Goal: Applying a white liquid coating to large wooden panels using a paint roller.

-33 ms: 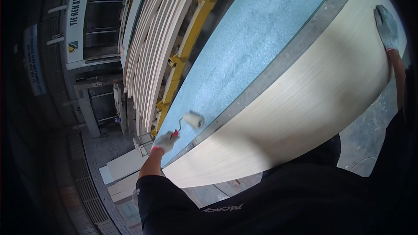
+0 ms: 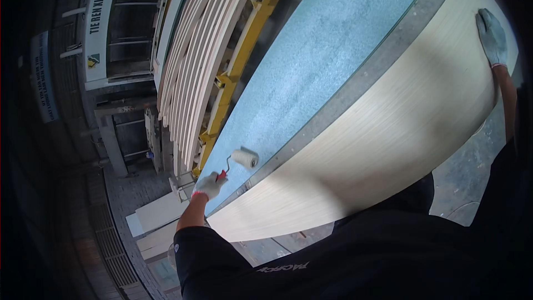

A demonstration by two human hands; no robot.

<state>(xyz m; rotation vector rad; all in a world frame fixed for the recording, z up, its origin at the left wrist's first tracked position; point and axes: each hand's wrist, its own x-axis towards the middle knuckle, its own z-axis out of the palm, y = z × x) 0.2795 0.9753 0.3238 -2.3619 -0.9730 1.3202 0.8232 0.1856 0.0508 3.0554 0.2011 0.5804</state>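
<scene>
My left hand (image 2: 210, 185), in a grey glove with a red cuff, grips the red handle of a small white paint roller (image 2: 245, 158). The roller head rests on the near end of a long blue speckled panel (image 2: 333, 61). Beside that panel lies a large pale wood-grain sheet (image 2: 388, 139), with a grey strip (image 2: 361, 86) between the two. My right hand (image 2: 492, 36), also in a grey glove, lies flat on the far right end of the pale sheet, fingers spread.
A stack of long pale boards (image 2: 200, 61) leans on a yellow metal rack (image 2: 239, 66) left of the blue panel. Grey machinery and a white sign (image 2: 102, 22) stand further left. Concrete floor (image 2: 466, 178) shows below the sheet at right.
</scene>
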